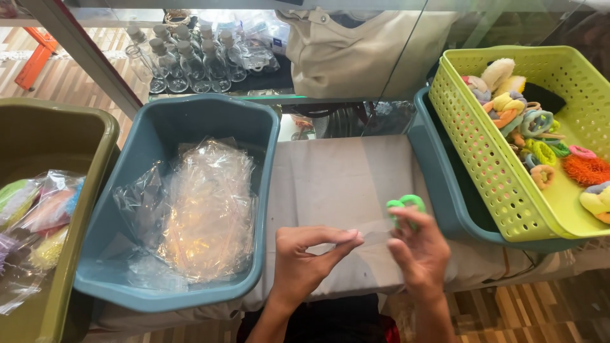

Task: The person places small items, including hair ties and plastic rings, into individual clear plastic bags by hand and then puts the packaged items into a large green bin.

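Green hair tie (406, 204) pinched in right hand (420, 251) fingers; left hand (305, 260) pinches clear bag (375, 230).

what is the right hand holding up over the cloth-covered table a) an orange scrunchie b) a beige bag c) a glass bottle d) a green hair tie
d: the right hand has a small green hair tie at its fingers, above the table, while the left hand pinches a clear plastic sleeve beside it.
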